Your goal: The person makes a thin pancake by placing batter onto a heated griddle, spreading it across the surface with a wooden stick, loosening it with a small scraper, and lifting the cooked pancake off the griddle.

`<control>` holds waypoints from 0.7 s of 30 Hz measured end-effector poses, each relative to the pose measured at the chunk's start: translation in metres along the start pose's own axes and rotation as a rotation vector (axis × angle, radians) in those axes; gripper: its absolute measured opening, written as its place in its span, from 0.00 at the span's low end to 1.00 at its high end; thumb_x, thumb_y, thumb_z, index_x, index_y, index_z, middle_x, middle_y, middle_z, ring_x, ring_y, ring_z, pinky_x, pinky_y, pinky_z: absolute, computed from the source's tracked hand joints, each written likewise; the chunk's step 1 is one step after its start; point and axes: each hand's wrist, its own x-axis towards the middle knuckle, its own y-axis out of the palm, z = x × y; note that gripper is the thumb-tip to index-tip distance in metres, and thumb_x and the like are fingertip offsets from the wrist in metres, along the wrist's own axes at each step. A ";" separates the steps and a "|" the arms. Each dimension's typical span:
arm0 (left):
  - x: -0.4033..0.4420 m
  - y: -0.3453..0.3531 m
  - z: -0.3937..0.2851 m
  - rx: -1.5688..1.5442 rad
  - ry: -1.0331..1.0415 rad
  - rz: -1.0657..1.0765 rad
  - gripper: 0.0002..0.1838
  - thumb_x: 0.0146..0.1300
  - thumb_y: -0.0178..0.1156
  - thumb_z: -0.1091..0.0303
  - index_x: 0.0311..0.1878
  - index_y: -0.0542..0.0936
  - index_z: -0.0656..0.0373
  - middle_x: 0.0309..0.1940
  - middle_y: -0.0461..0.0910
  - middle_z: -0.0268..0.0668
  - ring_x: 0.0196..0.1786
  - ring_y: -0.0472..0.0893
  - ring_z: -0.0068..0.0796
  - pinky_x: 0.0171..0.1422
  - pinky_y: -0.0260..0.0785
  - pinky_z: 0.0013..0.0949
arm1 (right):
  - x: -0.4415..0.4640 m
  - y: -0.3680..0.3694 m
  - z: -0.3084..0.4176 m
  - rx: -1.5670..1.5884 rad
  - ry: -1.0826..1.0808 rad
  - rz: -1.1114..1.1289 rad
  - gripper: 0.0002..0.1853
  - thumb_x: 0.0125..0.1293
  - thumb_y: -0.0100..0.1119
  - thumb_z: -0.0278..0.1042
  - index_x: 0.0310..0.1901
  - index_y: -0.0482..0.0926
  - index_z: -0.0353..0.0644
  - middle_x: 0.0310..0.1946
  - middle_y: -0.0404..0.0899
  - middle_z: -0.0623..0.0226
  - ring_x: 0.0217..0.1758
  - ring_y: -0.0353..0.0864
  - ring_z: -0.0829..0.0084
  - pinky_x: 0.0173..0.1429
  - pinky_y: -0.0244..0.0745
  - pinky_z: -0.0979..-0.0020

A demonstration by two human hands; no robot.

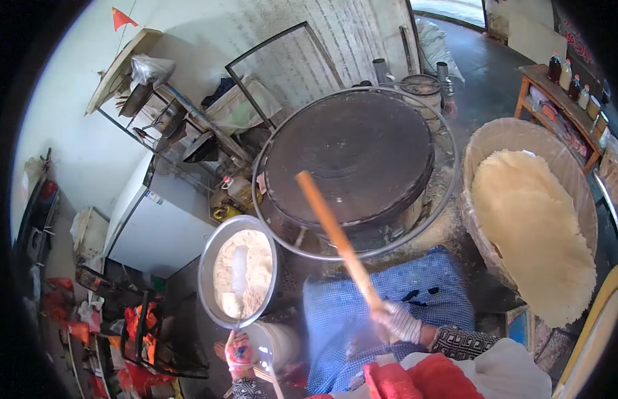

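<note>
My right hand [400, 322], in a whitish glove, is closed around the lower end of a long wooden stick [335, 233]. The stick slants up and left, its far end over the large round black griddle [349, 153]. My left hand [240, 351], in a pink-stained glove, is closed with curled fingers just below a metal basin [204, 279]. What it holds, if anything, I cannot make out. Pale flour-like meal [255, 259] fills the basin, with a whitish translucent object [239, 269] lying in it. A white bucket [282, 342] stands beside my left hand.
A metal ring [457, 159] surrounds the griddle. To the right, a plastic-lined basket [482, 139] holds thin tan flatbread sheets [528, 219]. Blue checked cloth [388, 286] lies in front of me. Bottles [555, 66] stand on a wooden table [531, 80]; a white cabinet [156, 233] is left.
</note>
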 end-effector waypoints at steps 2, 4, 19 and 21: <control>0.008 0.006 0.015 -0.104 -0.033 -0.025 0.08 0.68 0.44 0.71 0.33 0.65 0.62 0.21 0.64 0.31 0.21 0.65 0.18 0.25 0.63 0.21 | 0.013 -0.016 0.009 0.101 -0.054 -0.068 0.10 0.66 0.51 0.36 0.40 0.67 0.39 0.17 0.74 0.65 0.16 0.74 0.73 0.18 0.71 0.70; 0.012 0.020 0.031 -0.060 -0.042 -0.004 0.08 0.68 0.45 0.70 0.33 0.65 0.63 0.21 0.64 0.31 0.21 0.65 0.19 0.25 0.63 0.20 | 0.030 -0.024 0.036 0.073 -0.159 -0.183 0.10 0.66 0.51 0.35 0.40 0.67 0.36 0.17 0.75 0.61 0.16 0.76 0.70 0.18 0.72 0.69; 0.037 0.215 0.167 1.243 0.062 0.121 0.30 0.67 0.51 0.64 0.71 0.54 0.49 0.24 0.61 0.28 0.20 0.62 0.16 0.16 0.58 0.19 | 0.140 -0.089 0.070 -1.224 -0.297 -0.997 0.18 0.64 0.49 0.47 0.37 0.70 0.38 0.28 0.77 0.44 0.35 0.76 0.50 0.45 0.69 0.52; 0.054 0.214 0.194 1.566 0.122 0.138 0.35 0.64 0.56 0.64 0.71 0.51 0.46 0.27 0.67 0.32 0.19 0.64 0.14 0.13 0.62 0.22 | 0.132 -0.122 0.083 -1.164 -0.256 -0.969 0.18 0.64 0.49 0.48 0.40 0.71 0.39 0.32 0.77 0.45 0.39 0.76 0.51 0.46 0.69 0.51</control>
